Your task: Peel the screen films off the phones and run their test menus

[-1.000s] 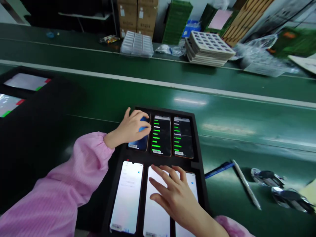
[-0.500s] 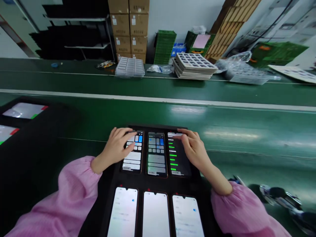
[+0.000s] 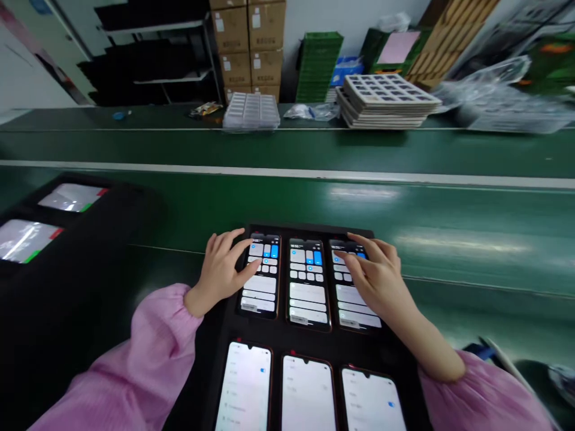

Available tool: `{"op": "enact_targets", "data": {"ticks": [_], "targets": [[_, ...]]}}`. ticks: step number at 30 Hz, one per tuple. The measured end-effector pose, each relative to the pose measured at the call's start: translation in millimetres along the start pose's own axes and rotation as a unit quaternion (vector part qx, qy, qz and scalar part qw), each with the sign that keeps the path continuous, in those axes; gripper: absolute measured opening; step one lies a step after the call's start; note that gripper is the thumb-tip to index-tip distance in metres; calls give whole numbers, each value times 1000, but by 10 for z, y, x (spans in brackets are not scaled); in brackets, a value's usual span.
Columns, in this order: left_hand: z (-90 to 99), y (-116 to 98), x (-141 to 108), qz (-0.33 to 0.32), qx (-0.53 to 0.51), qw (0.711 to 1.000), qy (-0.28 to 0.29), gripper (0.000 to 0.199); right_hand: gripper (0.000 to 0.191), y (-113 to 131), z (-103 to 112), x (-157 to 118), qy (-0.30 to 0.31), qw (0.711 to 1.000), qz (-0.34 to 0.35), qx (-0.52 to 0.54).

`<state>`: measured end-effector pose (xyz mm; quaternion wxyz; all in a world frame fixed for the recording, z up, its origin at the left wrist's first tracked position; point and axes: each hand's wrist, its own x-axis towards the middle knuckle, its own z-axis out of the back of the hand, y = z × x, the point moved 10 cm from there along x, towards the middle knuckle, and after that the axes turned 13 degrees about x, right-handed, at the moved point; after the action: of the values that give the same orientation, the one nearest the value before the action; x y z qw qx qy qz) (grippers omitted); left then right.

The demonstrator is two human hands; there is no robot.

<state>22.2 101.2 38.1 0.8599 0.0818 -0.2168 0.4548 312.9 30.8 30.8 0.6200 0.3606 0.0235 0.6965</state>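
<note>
Several lit smartphones lie face up in a black tray [image 3: 309,342]. Over the upper left phone [image 3: 259,286] is my left hand [image 3: 222,263], fingers apart, with a fingertip near the top of the screen. My right hand [image 3: 381,272] reaches over the upper right phone [image 3: 354,299], fingers spread and fingertips at its screen. It covers part of that phone's right side. Between the hands, the upper middle phone [image 3: 308,293] shows a panel of tiles. Below, a left phone [image 3: 245,386], a middle phone [image 3: 308,392] and a right phone [image 3: 372,398] show pale screens.
Another black tray [image 3: 96,230] with bright-screened devices lies at left. Beyond the green work surface [image 3: 426,227] stand clear plastic trays [image 3: 251,112], stacked white trays [image 3: 386,105] and plastic bags [image 3: 507,96]. Cardboard boxes [image 3: 251,36] and green crates [image 3: 318,66] stand behind.
The view has shifted, so the tray sits further right. The upper right phone's screen went from a dark list with green text to a panel of tiles. The upper middle screen is brighter.
</note>
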Motion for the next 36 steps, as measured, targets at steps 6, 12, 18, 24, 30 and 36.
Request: {"op": "enact_targets", "data": {"ticks": [6,12,18,24,30,36], "targets": [[16,-50,-2,-4,2,1000,-1,36,60,-31,-42,16,21,999,-7,-31],[-2,-42,8,12,-2,1000,15,32,65,-5,-27,72,53,998,-4,-38],[25,-69,-7,-4,-1,1000,-4,33,56,505,-218,233,124,991,49,-31],[2,-38,32,-1,-1,1000,5,33,56,753,-577,308,193,979,48,-37],[346,-424,-181,-111,-42,992,29,34,52,607,-650,289,211,977,-12,-28],[762,-1163,-957,-283,-123,949,64,26,58,651,-643,323,201,979,-28,-21]]}}
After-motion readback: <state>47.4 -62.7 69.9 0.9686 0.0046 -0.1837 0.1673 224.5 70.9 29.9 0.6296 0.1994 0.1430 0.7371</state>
